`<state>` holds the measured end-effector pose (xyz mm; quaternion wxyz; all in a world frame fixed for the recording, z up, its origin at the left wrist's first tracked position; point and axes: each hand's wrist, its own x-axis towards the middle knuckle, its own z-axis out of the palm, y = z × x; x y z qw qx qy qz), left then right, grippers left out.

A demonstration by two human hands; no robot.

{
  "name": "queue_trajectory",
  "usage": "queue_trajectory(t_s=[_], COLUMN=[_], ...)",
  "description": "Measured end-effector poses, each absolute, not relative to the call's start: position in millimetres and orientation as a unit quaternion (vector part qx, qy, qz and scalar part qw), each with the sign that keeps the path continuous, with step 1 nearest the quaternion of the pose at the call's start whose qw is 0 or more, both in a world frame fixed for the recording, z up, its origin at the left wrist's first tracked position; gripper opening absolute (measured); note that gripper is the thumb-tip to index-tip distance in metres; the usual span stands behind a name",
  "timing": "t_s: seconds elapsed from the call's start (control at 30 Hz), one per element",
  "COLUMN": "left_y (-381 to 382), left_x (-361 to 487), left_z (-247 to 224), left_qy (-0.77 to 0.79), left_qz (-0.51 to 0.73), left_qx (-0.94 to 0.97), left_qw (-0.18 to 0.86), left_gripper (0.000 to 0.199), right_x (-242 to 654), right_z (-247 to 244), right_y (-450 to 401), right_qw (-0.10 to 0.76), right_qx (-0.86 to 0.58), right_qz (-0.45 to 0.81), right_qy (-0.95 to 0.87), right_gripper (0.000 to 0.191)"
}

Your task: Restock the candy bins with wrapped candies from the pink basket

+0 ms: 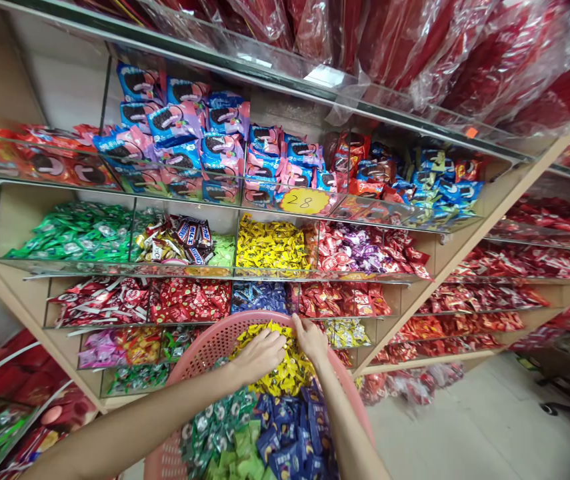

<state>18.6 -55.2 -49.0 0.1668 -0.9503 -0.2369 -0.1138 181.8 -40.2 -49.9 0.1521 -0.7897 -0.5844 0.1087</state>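
Observation:
A pink perforated basket (203,351) is in front of the shelves, holding yellow candies (283,380), dark green candies (219,417), light green candies (239,453) and blue packets (285,430). My left hand (263,355) rests on the yellow candies with its fingers curled down; whatever lies under the fingertips is hidden. At the basket's far rim is my right hand (311,339), its fingers bent at the edge beside the yellow pile. What its fingers grip, if anything, is too small to make out.
Glass-fronted shelves hold blue cookie packs (175,123), green candies (82,230), yellow candies and red candies (192,300). A yellow price tag (305,201) reads 28. Plastic-wrapped red items (415,40) lie on top. Tiled floor (445,427) shows at the lower right.

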Motion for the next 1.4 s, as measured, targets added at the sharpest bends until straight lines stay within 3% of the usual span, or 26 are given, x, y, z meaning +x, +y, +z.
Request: queue_trajectory(t_s=[0.3,0.6,1.07,1.4], left_y=[-52,-49,-59,-63], left_x=[12,1,3,6], left_z=[-54,-56,-69,-75], left_qy=[-0.249,-0.387,-0.294,-0.313], left_qz=[-0.117,-0.118,-0.082,-0.077], left_qx=[-0.951,-0.914,-0.940,-0.933], left_qw=[0.138,0.001,0.154,0.161], left_gripper=[0.011,0.017,0.009,0.011], right_x=[179,177,177,178], right_z=[-48,-49,-52,-48], right_y=[-39,-38,-40,-41], right_qw=[0.150,0.158,0.168,0.148], right_qx=[-0.785,-0.783,-0.780,-0.781], right_qz=[0.115,0.115,0.110,0.108], right_qy=[-0.590,-0.590,-0.592,-0.597], right_gripper=[0.065,0.064,0.066,0.065])
